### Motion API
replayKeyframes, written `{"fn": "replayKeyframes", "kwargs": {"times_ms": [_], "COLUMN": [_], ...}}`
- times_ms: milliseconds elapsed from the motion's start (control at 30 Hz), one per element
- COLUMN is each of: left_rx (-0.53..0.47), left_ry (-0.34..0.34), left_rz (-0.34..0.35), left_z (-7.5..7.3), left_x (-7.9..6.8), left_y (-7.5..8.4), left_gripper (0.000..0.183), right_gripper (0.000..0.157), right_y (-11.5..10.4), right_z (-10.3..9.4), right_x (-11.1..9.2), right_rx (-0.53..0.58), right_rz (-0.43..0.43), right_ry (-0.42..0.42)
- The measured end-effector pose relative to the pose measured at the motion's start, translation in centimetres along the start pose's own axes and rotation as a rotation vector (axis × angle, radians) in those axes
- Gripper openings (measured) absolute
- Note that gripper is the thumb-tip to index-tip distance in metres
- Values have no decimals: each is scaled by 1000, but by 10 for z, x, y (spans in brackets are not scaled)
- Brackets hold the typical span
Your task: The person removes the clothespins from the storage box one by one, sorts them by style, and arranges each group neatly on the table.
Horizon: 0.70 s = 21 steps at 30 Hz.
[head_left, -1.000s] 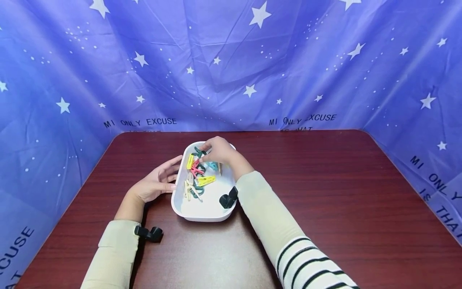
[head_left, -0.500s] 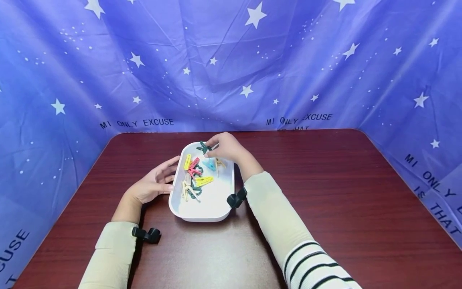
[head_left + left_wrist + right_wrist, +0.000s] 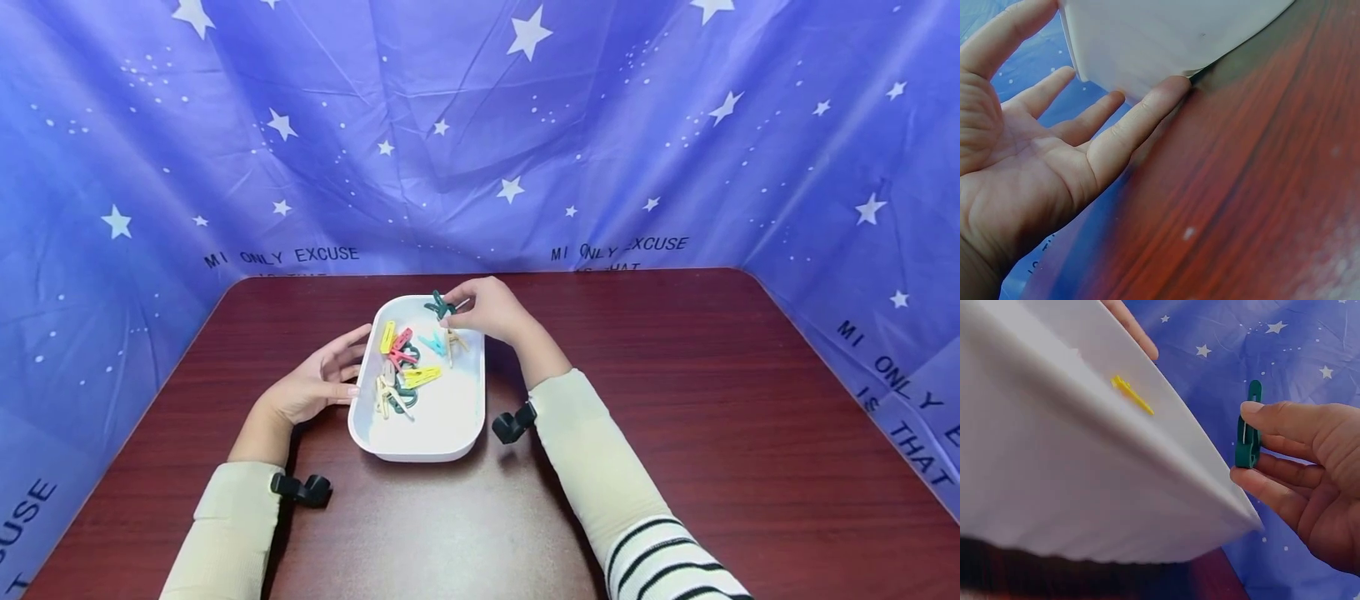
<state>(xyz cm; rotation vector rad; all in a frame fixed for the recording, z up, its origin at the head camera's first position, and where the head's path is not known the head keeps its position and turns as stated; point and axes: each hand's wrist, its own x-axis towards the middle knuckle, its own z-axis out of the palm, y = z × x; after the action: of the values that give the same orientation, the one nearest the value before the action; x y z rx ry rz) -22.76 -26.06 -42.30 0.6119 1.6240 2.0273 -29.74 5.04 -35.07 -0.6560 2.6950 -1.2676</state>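
My right hand (image 3: 491, 310) pinches a dark green clothespin (image 3: 1249, 434) between thumb and fingertips, above the back right part of a white tray (image 3: 450, 429). In the right wrist view the clothespin stands nearly upright beside the tray's rim. My left hand (image 3: 309, 382) touches the tray's left side, fingers spread and nearly straight; the left wrist view shows the fingertips (image 3: 1172, 90) at the wall near its base. In the tray lie a yellow clothespin (image 3: 387, 337), another yellow one, a red one (image 3: 402, 342), a light blue one (image 3: 432, 342), and several beige and green ones.
The tray stands on a dark red wood-grain table (image 3: 675, 400). Behind and at both sides hangs a blue star-printed cloth (image 3: 465, 167). A black wrist camera (image 3: 513, 423) sits by the right sleeve, close to the tray's right edge, and another (image 3: 303, 489) by the left sleeve.
My right hand has moved right with the green clothespin, from the tray's back left toward its back right, uncovering the light blue and beige clothespins. My left hand stays at the tray's side.
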Motion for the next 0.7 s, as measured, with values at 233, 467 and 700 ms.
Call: {"fn": "replayKeyframes", "kwargs": {"times_ms": [233,467,700], "left_rx": [13,26,25], "left_ry": [-46,-32,-19], "left_rz": [17,21,16], "left_z": [-1,1,1], "left_x": [-1,-2,-1], "left_y": [-2,-2,-2], "left_gripper": [89,89,90], "right_gripper": [35,34,34], "right_y": [11,20,32], "right_z": [-6,-9,-13], "right_x": [-16,-30,-43], "right_rx": [38,44,48], "right_rz": [4,7,53], "right_ry": [56,153,258]}}
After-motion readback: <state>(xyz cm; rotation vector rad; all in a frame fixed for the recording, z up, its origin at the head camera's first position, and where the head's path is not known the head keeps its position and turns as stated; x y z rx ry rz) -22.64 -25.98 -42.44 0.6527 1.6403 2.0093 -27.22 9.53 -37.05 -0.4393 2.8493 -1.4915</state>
